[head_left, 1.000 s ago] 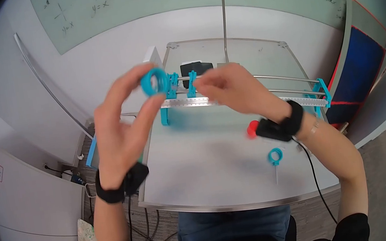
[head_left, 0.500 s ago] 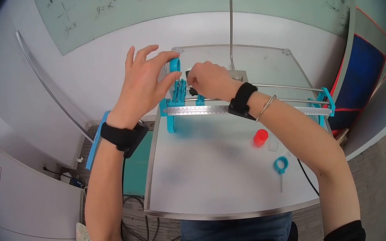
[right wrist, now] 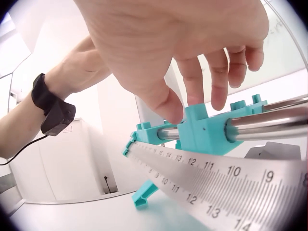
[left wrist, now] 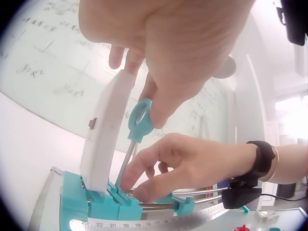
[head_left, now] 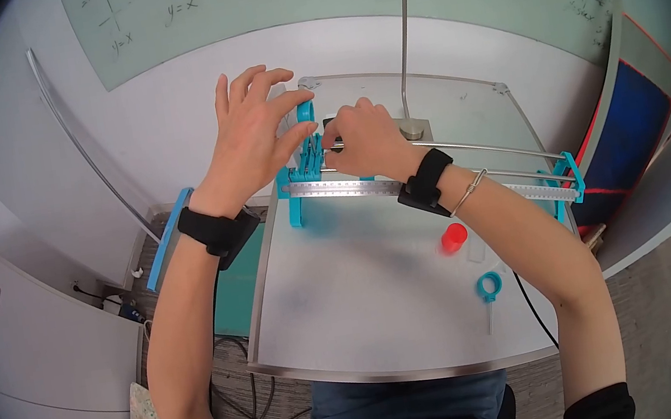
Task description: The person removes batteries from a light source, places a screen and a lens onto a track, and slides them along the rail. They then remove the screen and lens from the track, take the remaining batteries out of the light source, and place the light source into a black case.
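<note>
The left hand (head_left: 252, 135) pinches a teal ring holder (head_left: 305, 112) between thumb and forefinger, its other fingers raised. In the left wrist view, a metal rod runs from the ring (left wrist: 140, 115) down to a teal slider (left wrist: 126, 204) at the rail's left end. Beside the rod, the right hand (head_left: 373, 140) has its thumb and forefinger at the slider's top; the right wrist view shows them by the peg of a teal block (right wrist: 202, 134). A white panel (left wrist: 107, 130) stands upright just left of the rod. A metal ruler (head_left: 341, 188) runs along the rail's front.
On the table (head_left: 350, 310), a red round piece (head_left: 454, 236), a clear flat piece (head_left: 476, 252) and a second teal ring with a rod (head_left: 489, 285) lie at the right. Behind the rail stands a lamp (head_left: 407, 45); the rail's far end support (head_left: 575, 176) is at the right.
The left hand has carried the ring holder from in front of the rail to above the left slider, turning the ring edge-on to the head view. The right hand has shifted slightly left.
</note>
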Action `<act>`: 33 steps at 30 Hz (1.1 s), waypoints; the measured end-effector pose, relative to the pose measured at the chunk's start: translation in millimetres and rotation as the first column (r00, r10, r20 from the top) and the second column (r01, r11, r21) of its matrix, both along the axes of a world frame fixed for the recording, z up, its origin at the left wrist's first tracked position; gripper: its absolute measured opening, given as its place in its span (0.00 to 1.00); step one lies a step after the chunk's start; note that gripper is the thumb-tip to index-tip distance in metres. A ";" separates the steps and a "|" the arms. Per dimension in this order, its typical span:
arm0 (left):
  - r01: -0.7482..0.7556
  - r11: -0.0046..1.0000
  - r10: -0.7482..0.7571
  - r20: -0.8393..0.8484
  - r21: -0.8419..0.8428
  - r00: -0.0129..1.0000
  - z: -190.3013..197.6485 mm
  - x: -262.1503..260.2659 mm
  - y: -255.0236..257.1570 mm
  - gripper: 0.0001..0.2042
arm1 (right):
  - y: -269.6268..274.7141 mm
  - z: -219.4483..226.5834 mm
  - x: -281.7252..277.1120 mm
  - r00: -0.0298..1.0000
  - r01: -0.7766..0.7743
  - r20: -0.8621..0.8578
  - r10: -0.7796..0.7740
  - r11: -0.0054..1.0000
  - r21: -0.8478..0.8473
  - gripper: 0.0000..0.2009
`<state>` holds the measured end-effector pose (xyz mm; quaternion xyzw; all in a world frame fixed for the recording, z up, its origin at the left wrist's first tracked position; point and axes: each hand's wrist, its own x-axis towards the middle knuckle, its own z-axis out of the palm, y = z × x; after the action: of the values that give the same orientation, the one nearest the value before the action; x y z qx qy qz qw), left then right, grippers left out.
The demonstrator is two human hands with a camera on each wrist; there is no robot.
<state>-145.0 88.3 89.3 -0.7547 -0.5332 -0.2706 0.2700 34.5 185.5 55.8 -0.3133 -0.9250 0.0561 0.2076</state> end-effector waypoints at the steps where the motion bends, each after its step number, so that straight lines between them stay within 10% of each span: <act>1: -0.001 1.000 0.001 -0.001 0.000 1.000 -0.4 -0.1 0.3 0.17 | 0.8 -0.8 -0.4 1.000 -0.001 -0.001 0.001 1.000 0.000 0.08; 33: -0.064 0.998 0.064 -0.019 -0.020 0.998 -7.0 9.5 6.5 0.16 | 9.0 -15.1 2.8 1.000 -0.015 -0.020 0.017 0.994 0.107 0.05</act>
<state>-135.6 94.8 82.4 -0.7424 -0.5574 -0.2495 0.2755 37.3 194.5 40.7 -0.2937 -0.9269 0.0113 0.2335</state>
